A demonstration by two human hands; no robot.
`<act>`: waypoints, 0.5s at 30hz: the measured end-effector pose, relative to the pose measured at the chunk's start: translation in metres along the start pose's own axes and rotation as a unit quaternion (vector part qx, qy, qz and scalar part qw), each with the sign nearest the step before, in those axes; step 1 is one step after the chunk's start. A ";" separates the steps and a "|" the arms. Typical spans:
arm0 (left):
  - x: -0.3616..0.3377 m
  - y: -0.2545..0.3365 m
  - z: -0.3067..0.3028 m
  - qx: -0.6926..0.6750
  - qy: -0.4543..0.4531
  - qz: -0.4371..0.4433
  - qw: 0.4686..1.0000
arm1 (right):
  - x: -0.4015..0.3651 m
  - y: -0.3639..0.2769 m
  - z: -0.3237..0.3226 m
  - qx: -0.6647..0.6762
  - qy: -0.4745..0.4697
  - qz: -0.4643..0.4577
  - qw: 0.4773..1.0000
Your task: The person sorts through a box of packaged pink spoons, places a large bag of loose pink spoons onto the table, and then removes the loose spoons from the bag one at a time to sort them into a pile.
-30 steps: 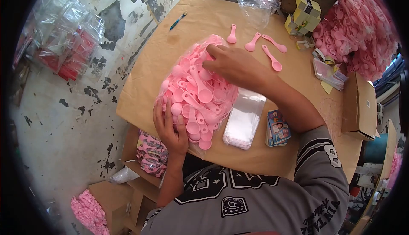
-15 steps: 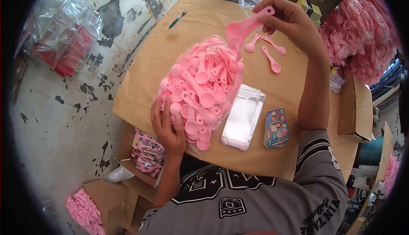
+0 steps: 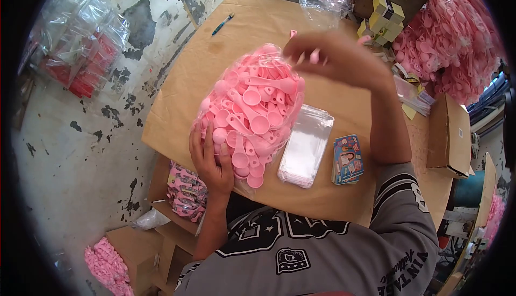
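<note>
A clear plastic bag heaped with pink measuring spoons (image 3: 252, 98) lies on the paper-covered table. My left hand (image 3: 212, 159) rests against its lower left side, fingers stretched out over the spoons. Smeared by motion, my right hand (image 3: 336, 59) hovers past the bag's upper right edge, and its fingers are too blurred to show a grip. Bits of pink spoon (image 3: 315, 56) show around this hand, which covers most of the loose spoons there. One longer pink spoon (image 3: 273, 83) lies crosswise on top of the heap.
Right of the bag are a stack of clear plastic sleeves (image 3: 305, 148) and a pile of printed cards (image 3: 348, 159). A pen (image 3: 223, 24) lies at the far left. Small yellow boxes (image 3: 384, 19), a cardboard box (image 3: 447, 137) and bulk pink spoons (image 3: 457, 38) stand on the right.
My right hand has swung down and left from where it held up a pink spoon. A long spoon now lies crosswise on the heap. My left hand stays in place.
</note>
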State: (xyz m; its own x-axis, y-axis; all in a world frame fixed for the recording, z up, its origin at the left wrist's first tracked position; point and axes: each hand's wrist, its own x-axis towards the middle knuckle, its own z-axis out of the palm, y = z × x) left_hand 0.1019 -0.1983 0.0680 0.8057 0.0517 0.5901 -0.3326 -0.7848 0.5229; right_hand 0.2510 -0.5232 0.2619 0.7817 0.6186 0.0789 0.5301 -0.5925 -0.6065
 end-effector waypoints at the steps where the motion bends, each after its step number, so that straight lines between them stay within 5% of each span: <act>1: -0.001 -0.001 0.000 0.000 0.000 -0.002 1.000 | 0.002 -0.003 0.017 -0.055 -0.011 -0.032 0.998; 6: -0.002 -0.002 0.000 -0.007 0.011 -0.009 1.000 | 0.021 0.012 0.094 -0.294 0.047 -0.113 0.948; 15: 0.000 -0.001 0.001 -0.017 0.010 -0.008 1.000 | 0.022 0.014 0.071 -0.135 -0.059 -0.132 0.980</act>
State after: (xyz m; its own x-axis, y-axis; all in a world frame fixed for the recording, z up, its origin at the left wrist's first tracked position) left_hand 0.1029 -0.1981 0.0666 0.8010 0.0768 0.5937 -0.3363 -0.7627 0.5524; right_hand 0.2522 -0.4817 0.1987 0.5704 0.8149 0.1025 0.7891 -0.5091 -0.3438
